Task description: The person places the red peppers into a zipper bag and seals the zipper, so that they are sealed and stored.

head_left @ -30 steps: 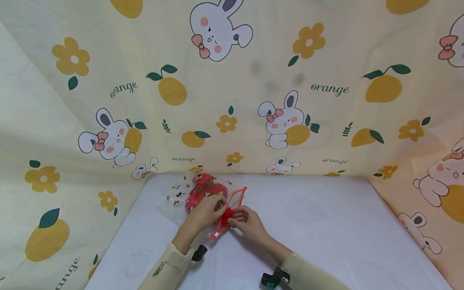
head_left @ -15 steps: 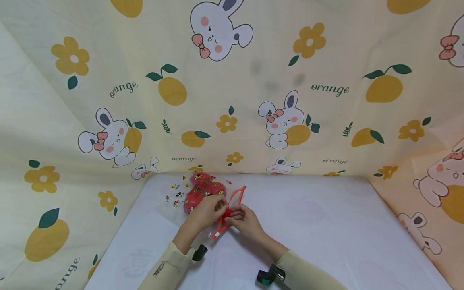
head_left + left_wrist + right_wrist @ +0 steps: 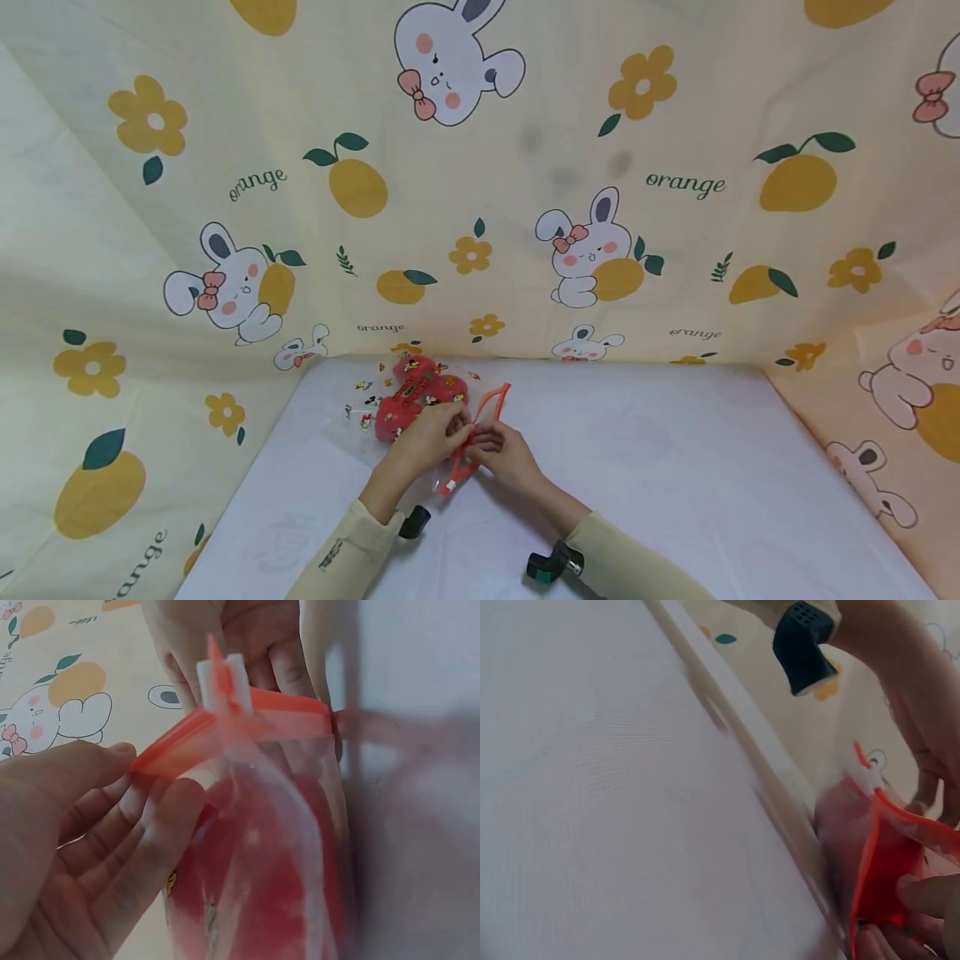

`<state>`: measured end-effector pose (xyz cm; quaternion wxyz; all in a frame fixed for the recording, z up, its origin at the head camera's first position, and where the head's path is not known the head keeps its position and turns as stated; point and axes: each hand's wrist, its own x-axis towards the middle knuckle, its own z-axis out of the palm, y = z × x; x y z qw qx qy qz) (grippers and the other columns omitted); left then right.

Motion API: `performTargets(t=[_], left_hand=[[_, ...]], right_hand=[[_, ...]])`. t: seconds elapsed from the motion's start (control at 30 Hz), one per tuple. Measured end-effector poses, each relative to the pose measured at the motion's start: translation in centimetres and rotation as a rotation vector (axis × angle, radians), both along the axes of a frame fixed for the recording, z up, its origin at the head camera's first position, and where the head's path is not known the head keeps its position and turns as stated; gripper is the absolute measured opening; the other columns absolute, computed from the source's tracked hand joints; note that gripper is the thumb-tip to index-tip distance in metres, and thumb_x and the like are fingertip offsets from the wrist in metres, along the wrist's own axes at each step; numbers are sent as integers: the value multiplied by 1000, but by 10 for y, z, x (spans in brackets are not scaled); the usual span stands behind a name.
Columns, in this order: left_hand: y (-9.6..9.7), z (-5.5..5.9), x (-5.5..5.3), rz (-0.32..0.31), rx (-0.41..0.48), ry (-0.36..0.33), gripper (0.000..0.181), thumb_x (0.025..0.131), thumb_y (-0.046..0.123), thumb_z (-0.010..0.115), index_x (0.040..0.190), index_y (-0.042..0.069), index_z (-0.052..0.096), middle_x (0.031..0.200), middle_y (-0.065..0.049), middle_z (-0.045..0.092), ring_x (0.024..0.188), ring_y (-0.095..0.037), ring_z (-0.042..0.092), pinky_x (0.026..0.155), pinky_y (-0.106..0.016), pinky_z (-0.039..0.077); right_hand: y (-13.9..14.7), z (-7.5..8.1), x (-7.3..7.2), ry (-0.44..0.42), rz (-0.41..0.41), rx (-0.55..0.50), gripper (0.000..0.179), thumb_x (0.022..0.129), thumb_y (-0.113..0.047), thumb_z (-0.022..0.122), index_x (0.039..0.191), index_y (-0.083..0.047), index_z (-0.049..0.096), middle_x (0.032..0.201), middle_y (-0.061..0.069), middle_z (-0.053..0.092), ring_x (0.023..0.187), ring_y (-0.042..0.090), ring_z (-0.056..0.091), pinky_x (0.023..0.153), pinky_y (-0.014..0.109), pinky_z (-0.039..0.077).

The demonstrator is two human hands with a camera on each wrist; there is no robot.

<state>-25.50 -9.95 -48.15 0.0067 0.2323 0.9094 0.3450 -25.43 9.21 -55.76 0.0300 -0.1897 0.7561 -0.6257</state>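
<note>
A clear zip bag [image 3: 363,434] with small cartoon prints and an orange zip edge [image 3: 500,403] lies tilted on the table's left half. Several red round shapes [image 3: 446,387] show through its plastic. My left hand [image 3: 422,439] pinches the bag's orange edge between thumb and fingers, which the left wrist view confirms. At the gaping mouth, my right hand [image 3: 512,459] has its thumb and fingers on a small red item [image 3: 886,891], mostly hidden by the hand in the head view; its kind I cannot tell. The white slider [image 3: 225,684] sits at the zip's near end.
A white-covered table [image 3: 660,483] stretches to the right of the bag. Behind and beside it hangs a cream cloth [image 3: 517,275] printed with rabbits and oranges. Black wrist cameras [image 3: 553,563] sit on both sleeves.
My right hand has shifted slightly left, toward the bag, and the small red item has gone mostly from sight into the mouth. The red shapes inside moved slightly left. My left hand stays put.
</note>
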Motion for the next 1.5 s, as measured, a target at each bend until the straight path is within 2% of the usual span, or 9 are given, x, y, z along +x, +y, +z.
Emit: performTargets(t=[0.17,0.27,0.63,0.87,1.23,1.5], left_hand=[[-5,0,4,1,16,-31,5,103,18,74,105,15,69,87,6,64,77,-10,59,68,-24,53],[-9,1,7,14,7,-32,6,103,18,75,105,16,70,86,7,63,76,-11,59,67,-24,54],[-23,2,20,-2,-64,34,5,103,18,75,103,17,70,82,10,62,75,-7,57,69,-24,53],[-30,5,31,6,-95,15,8,101,19,77,102,19,69,84,10,61,78,-9,56,69,-23,52],[-41,5,45,-34,-138,43,9,100,16,78,101,18,70,88,11,62,82,-6,57,75,-26,53],[-51,-3,49,-118,-96,38,12,97,15,81,97,15,68,86,10,62,80,-10,60,73,-26,52]], right_hand=[[11,3,3,-7,60,12,33,100,1,73,130,12,66,126,30,71,117,43,72,91,24,59],[19,6,9,-17,58,13,33,99,1,74,129,12,66,126,31,70,115,43,72,90,23,58],[29,14,36,-76,19,37,31,101,-6,75,124,12,67,113,25,75,98,31,77,80,26,61],[22,20,54,-109,-3,45,31,99,-9,78,120,12,68,106,22,76,89,16,75,76,21,58],[10,16,68,-175,46,-7,29,100,-9,76,118,13,68,104,22,77,90,34,78,71,23,58],[4,15,71,-217,91,-18,30,102,-10,74,119,13,70,101,25,78,91,41,78,75,30,62]])
